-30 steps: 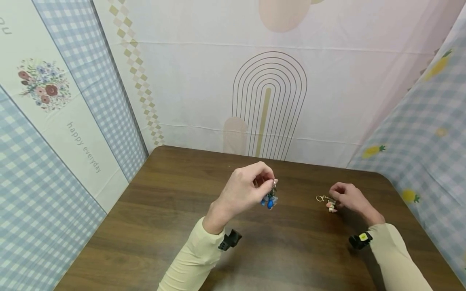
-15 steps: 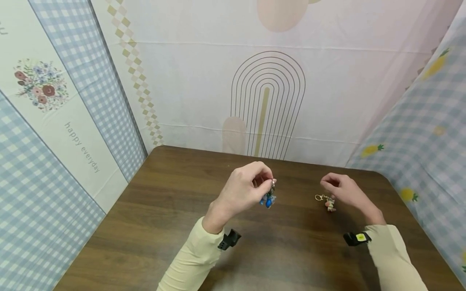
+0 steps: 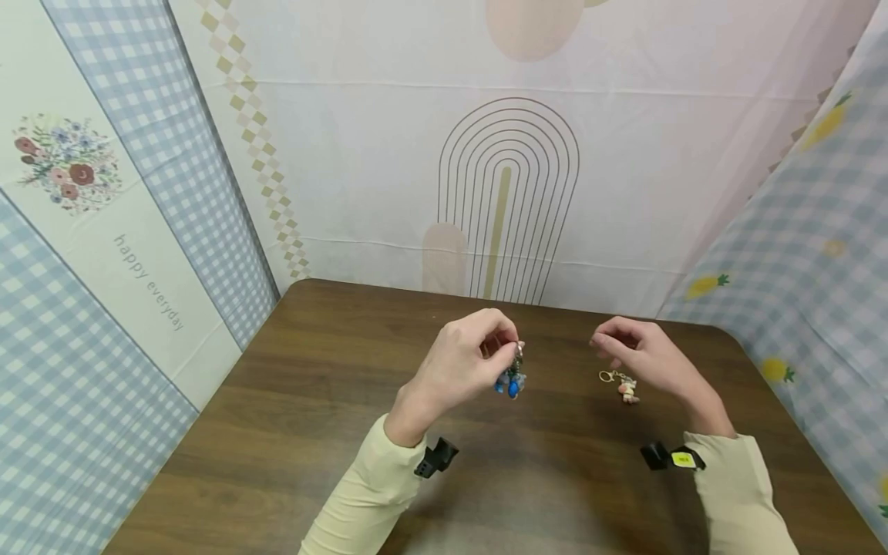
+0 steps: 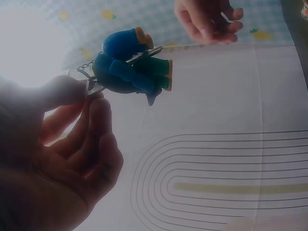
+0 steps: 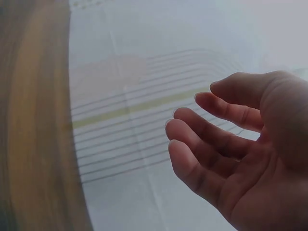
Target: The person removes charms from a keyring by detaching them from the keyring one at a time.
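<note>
Between thumb and forefinger my left hand (image 3: pixel 466 356) pinches the metal ring of a keychain, raised over the table. Small blue figures (image 4: pixel 127 62) dangle from it; the left wrist view shows them with tan feet and a short chain. My right hand (image 3: pixel 645 356) hovers over the table's right side, holding nothing. In the right wrist view its fingers (image 5: pixel 187 163) are loosely bent, with the thumb near the forefinger. Just below that hand lies a second keychain (image 3: pixel 627 390), a small pink and white figure with a gold ring and clasp.
The brown wooden table (image 3: pixel 312 432) has a patterned white cloth (image 3: pixel 361 169) hanging behind its far edge. Checked cloths hang at the left (image 3: pixel 180 131) and right (image 3: pixel 791 277). A dark strap with a device (image 3: pixel 437 457) circles each wrist.
My right hand has come away from the pink and white keychain, rising and moving left. That keychain stays lying on the table. My left hand keeps the blue keychain in nearly the same place.
</note>
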Available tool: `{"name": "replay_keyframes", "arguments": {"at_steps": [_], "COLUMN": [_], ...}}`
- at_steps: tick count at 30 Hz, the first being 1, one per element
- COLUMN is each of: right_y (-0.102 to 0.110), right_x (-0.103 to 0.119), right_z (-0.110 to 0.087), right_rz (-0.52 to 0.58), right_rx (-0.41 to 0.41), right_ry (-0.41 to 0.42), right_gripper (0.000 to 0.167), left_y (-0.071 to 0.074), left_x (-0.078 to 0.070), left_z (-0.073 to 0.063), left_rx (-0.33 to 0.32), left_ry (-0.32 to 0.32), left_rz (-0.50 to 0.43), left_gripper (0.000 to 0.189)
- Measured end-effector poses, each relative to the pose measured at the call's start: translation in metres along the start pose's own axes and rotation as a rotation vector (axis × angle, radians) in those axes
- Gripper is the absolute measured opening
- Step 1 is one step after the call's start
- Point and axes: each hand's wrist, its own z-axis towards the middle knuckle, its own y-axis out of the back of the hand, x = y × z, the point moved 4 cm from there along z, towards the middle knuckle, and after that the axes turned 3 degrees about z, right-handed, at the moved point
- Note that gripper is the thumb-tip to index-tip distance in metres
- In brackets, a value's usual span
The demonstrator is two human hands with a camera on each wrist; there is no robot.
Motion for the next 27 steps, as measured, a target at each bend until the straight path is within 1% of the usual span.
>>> {"name": "replay_keyframes", "arguments": {"at_steps": [9, 12, 15, 17, 22, 24, 27], "right_y": [-0.003, -0.005, -0.010, -0.016, -0.031, -0.037, -0.045], "right_x": [0.035, 0.049, 0.067, 0.079, 0.106, 0.114, 0.124], "right_z": [-0.007, -0.010, -0.016, -0.019, -0.028, -0.031, -0.033], "right_rz": [0.011, 0.014, 0.021, 0.029, 0.044, 0.052, 0.062], "right_rx": [-0.003, -0.011, -0.026, -0.033, -0.041, -0.041, -0.043], "right_ry": [0.049, 0.074, 0.103, 0.148, 0.282, 0.315, 0.333], "right_gripper": [0.012, 0.009, 0.007, 0.009, 0.020, 0.023, 0.023], "left_y": [-0.004, -0.005, -0.003, -0.001, 0.003, 0.004, 0.006], "left_x": [0.002, 0.002, 0.001, 0.001, 0.000, -0.001, -0.001], "left_z": [0.002, 0.003, 0.000, -0.002, -0.006, -0.008, -0.011], "left_rx": [0.013, 0.012, 0.014, 0.017, 0.027, 0.028, 0.030], "left_ry": [0.016, 0.022, 0.018, 0.015, 0.003, -0.001, -0.004], "left_rz": [-0.014, -0.011, -0.012, -0.014, -0.023, -0.031, -0.045], "left_gripper": [0.002, 0.004, 0.008, 0.008, 0.008, 0.008, 0.008]}}
